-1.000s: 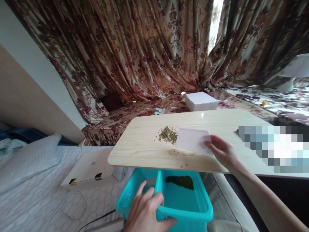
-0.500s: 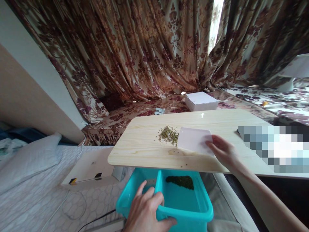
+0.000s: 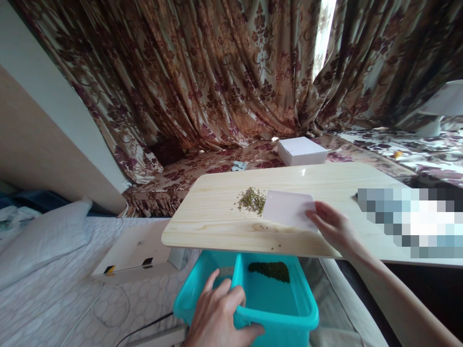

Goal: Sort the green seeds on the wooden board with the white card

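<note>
My right hand [image 3: 331,224] grips the right end of a flat white plastic scraper [image 3: 287,208], its thumb over the near corner. The scraper's left edge meets a loose pile of small green beans [image 3: 250,200] on the pale wooden tabletop [image 3: 202,236]. A few stray beans lie nearer the table's front edge. Below that edge is a turquoise two-compartment bin [image 3: 311,308]. My left hand [image 3: 224,308] is closed over the bin's near rim where the divider meets it, thumb on the outside. More green beans [image 3: 270,271] lie in the bin's right compartment; my hand partly hides the left one.
A pixelated patch [image 3: 415,219] covers something at the table's right. Behind the table sit a white box [image 3: 303,151] and a light blue cloth [image 3: 238,166]. Left of the bin, a white carton [image 3: 133,248] and a cable [image 3: 144,327] lie on the bed.
My right hand has moved the scraper slightly left, into the right side of the bean pile. My left hand stays on the bin.
</note>
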Tool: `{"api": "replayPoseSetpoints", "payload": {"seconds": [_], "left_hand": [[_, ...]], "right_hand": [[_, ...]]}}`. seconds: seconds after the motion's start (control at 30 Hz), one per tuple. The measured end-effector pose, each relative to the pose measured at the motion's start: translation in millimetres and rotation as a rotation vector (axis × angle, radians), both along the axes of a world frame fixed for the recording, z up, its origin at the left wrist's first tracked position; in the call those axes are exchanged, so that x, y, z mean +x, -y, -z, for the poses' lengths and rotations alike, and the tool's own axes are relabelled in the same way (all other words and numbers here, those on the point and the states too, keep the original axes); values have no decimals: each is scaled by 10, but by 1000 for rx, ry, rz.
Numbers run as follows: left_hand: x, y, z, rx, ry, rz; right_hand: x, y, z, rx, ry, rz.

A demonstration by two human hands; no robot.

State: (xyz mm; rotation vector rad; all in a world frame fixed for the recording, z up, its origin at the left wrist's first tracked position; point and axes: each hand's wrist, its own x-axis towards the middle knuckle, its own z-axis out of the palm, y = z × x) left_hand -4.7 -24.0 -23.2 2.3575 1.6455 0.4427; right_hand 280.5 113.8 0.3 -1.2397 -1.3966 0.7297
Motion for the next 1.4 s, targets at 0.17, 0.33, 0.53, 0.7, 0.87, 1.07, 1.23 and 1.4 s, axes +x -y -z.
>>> {"api": "replayPoseSetpoints", "payload": {"seconds": [0.17, 0.33, 0.53, 0.7, 0.87, 1.07, 1.23, 1.4], "left_hand": [[-18, -14, -1, -32, -14, 26], [-26, -23, 0, -35, -40, 24], [-50, -45, 69, -8, -63, 55], [-82, -72, 168, 62, -57, 64], [-129, -91, 227, 146, -84, 68], [-164, -85, 230, 159, -92, 60], [-204, -61, 215, 135, -49, -3], [-234, -62, 254, 150, -94, 26]], "right_hand": [[-57, 45, 8, -32, 52, -50], [48, 183, 21, -46, 14, -32], [236, 488, -23, -62, -30, 121], [143, 619, -2, -131, -99, 32], [39, 454, 42, -89, -158, 62], [-175, 306, 88, -15, -91, -1], [-501, 391, 63, -61, -129, -175], [-425, 488, 46, -115, -163, -232]]}}
